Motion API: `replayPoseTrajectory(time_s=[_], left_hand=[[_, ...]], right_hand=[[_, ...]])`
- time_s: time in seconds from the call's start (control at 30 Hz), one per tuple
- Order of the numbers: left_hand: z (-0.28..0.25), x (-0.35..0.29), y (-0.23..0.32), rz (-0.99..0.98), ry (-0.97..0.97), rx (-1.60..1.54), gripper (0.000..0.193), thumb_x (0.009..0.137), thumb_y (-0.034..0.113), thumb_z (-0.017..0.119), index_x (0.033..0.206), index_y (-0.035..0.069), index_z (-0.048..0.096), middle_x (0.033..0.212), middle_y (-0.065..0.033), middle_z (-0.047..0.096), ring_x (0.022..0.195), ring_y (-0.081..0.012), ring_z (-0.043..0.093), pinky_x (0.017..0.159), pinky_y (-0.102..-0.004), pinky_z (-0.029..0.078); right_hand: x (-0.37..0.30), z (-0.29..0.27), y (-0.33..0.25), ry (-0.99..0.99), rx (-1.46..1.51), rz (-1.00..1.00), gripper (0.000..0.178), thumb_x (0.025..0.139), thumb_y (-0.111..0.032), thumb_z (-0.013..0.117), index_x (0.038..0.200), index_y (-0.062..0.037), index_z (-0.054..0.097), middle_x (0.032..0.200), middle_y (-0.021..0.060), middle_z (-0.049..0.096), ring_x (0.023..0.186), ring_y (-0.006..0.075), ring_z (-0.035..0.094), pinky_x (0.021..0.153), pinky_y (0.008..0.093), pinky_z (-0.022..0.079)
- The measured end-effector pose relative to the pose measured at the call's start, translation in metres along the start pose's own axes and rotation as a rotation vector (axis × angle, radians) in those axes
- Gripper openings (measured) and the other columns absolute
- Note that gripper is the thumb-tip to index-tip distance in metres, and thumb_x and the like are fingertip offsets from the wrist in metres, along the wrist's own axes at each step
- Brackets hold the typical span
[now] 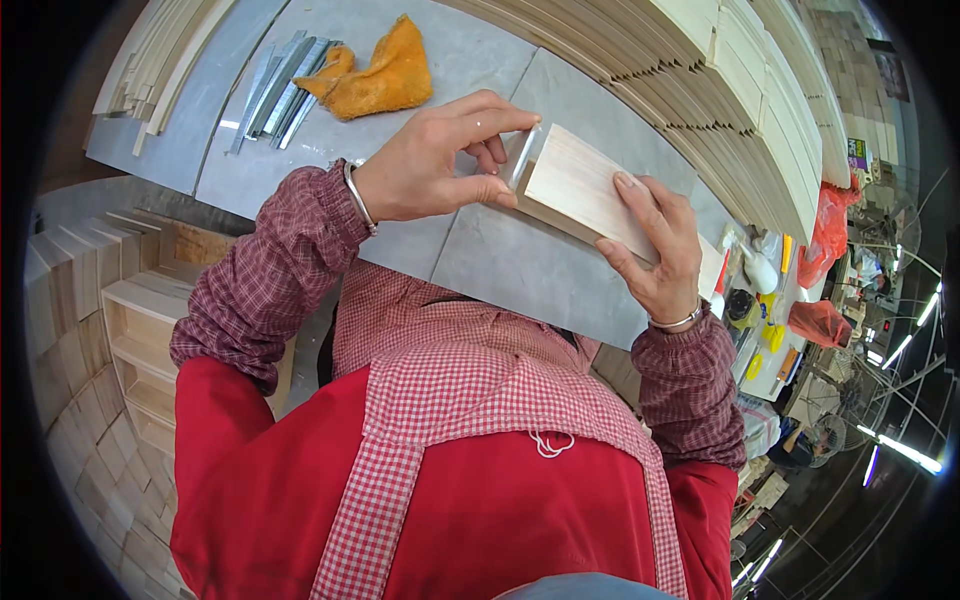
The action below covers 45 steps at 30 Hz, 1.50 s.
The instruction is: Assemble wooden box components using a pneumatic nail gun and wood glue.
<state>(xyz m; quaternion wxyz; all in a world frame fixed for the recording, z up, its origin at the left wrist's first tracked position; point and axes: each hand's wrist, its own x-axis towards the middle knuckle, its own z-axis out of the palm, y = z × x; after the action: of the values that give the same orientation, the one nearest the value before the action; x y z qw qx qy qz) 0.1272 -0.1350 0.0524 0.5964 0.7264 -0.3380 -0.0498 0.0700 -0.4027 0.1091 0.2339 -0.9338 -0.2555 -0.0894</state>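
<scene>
A pale wooden box [572, 178] sits on the grey tabletop in front of me, its long side running from upper left to lower right. My right hand [664, 245] grips it near its right end, thumb on the near side and fingers on top. At the box's left end my left hand [432, 152] pinches a thin, shiny strip [522, 160] between thumb and index finger. The strip stands along that end; whether it touches the wood I cannot tell. My other left fingers curl behind it.
Beyond my left hand lie an orange cloth [385, 78] and several silvery metal strips [283, 88]. Wooden slats [165, 60] are piled at the far left corner. Tall stacks of pale boards [740, 95] line the far right side. A red plastic bag [826, 235] is at right.
</scene>
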Motion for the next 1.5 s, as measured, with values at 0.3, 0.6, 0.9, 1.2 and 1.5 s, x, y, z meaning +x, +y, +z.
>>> replayPoseTrajectory(time_s=[0.3, 0.6, 0.9, 1.2, 1.5], left_hand=[[0.005, 0.001, -0.001, 0.076, 0.060, 0.007, 0.058, 0.066, 0.003, 0.075, 0.120, 0.004, 0.054, 0.105, -0.0059, 0.053, 0.074, -0.0135, 0.056, 0.068, -0.0211, 0.050], [0.007, 0.001, 0.001, 0.047, 0.042, 0.010, 0.062, 0.067, 0.001, 0.074, 0.125, 0.004, 0.052, 0.107, -0.0077, 0.053, 0.077, -0.0123, 0.054, 0.070, -0.0195, 0.050], [0.009, 0.000, 0.000, 0.071, 0.037, 0.066, 0.065, 0.067, 0.001, 0.074, 0.127, 0.005, 0.051, 0.108, -0.0072, 0.052, 0.076, -0.0125, 0.054, 0.070, -0.0193, 0.051], [0.012, -0.003, -0.004, 0.087, 0.061, 0.032, 0.071, 0.065, 0.008, 0.078, 0.130, 0.007, 0.049, 0.104, -0.0048, 0.051, 0.076, -0.0125, 0.049, 0.070, -0.0197, 0.046], [0.018, -0.005, -0.009, 0.053, 0.110, -0.100, 0.067, 0.066, 0.007, 0.077, 0.128, 0.011, 0.051, 0.104, -0.0030, 0.051, 0.075, -0.0115, 0.046, 0.069, -0.0193, 0.043]], right_hand=[[0.002, 0.000, -0.002, -0.046, -0.025, 0.010, 0.055, 0.069, -0.033, 0.073, 0.119, -0.0123, 0.061, 0.114, 0.0109, 0.055, 0.091, 0.0224, 0.050, 0.083, 0.0338, 0.037], [0.001, -0.001, -0.004, -0.066, -0.031, 0.024, 0.054, 0.069, -0.032, 0.072, 0.118, -0.0124, 0.061, 0.116, 0.0111, 0.054, 0.092, 0.0229, 0.050, 0.084, 0.0341, 0.037], [0.002, -0.001, -0.003, -0.082, 0.001, 0.023, 0.053, 0.068, -0.029, 0.073, 0.117, -0.0125, 0.062, 0.115, 0.0112, 0.054, 0.092, 0.0233, 0.050, 0.084, 0.0336, 0.038], [0.003, -0.002, -0.002, -0.094, -0.016, 0.025, 0.054, 0.066, -0.024, 0.075, 0.117, -0.0106, 0.062, 0.114, 0.0121, 0.055, 0.092, 0.0235, 0.050, 0.082, 0.0335, 0.040], [0.001, -0.001, -0.004, -0.098, 0.021, 0.034, 0.054, 0.066, -0.021, 0.075, 0.117, -0.0084, 0.062, 0.113, 0.0129, 0.055, 0.092, 0.0240, 0.050, 0.082, 0.0339, 0.041]])
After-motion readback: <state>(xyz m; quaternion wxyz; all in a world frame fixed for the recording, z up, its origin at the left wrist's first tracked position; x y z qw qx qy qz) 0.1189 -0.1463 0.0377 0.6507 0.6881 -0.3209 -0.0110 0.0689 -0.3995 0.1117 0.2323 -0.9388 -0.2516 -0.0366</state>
